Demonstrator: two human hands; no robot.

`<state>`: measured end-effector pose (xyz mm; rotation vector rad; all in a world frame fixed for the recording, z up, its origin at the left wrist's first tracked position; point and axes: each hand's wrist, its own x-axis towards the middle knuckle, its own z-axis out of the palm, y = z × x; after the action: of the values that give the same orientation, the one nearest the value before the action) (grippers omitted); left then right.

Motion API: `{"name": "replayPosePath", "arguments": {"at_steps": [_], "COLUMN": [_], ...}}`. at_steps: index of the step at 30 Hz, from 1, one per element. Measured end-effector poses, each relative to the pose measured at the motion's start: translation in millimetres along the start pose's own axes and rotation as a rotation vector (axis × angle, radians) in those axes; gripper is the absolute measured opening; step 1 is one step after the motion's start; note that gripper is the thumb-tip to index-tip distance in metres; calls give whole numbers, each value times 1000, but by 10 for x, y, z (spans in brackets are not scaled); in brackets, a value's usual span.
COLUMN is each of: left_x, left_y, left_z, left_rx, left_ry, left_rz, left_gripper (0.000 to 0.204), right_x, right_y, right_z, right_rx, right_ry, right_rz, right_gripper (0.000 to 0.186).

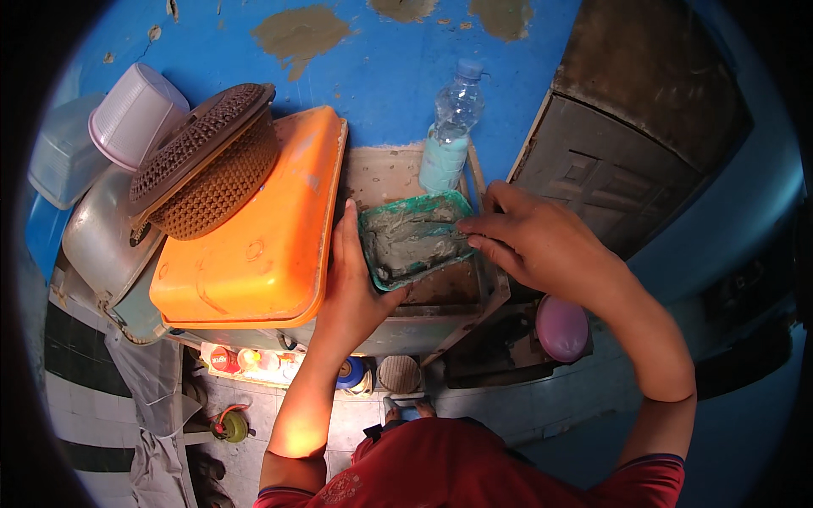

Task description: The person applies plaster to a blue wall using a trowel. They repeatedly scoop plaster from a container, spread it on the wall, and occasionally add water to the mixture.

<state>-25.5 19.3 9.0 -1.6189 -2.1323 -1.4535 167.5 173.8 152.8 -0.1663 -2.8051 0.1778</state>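
Far left, at nine o'clock, a translucent tub [63,152] was cut off by the dark rim and hard to make out. Beside it lay a pale ribbed plastic bowl [135,114], a brown woven basket [212,165] tilted on its side, and a dull metal basin [102,233] partly hidden beneath them. The basket rested on a smooth orange plastic tub [254,237], turned upside down.

At centre, the left hand [351,284] was grasping the left edge of a green rectangular tray [415,241], thumb hidden under it; the grip was closed on the tray. The tray was smeared with grey, pasty matter and was held tilted over a stained concrete trough [445,292].

At twelve o'clock a clear plastic bottle [449,140] stood upright behind the tray, pale bluish liquid inside.

The right hand [529,241] had its fingertips [474,229] touching the tray's right rim, fingers bent; whether it pinched anything could not be told. A pink round lid [561,328] lay at four o'clock.
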Motion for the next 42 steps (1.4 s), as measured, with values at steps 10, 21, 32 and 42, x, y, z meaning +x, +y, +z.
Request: {"name": "replayPosePath", "arguments": {"at_steps": [10, 21, 32, 42], "left_x": [15, 14, 22, 25], "left_y": [14, -35, 1, 0], "left_z": [-26, -14, -18, -31], "left_rx": [-24, -28, -21, -47], "left_ry": [-22, -34, -36, -42], "left_rz": [-16, -36, -19, -46], "left_gripper": [128, 129, 128, 129], "right_x": [298, 350, 545, 710], "right_y": [46, 160, 70, 42], "right_z": [44, -159, -298, -412], "right_rx": [-81, -19, -92, -122], "right_ry": [-23, -112, -133, -183], "right_rz": [-192, -211, -184, -383], "right_gripper": [18, 21, 25, 29]}}
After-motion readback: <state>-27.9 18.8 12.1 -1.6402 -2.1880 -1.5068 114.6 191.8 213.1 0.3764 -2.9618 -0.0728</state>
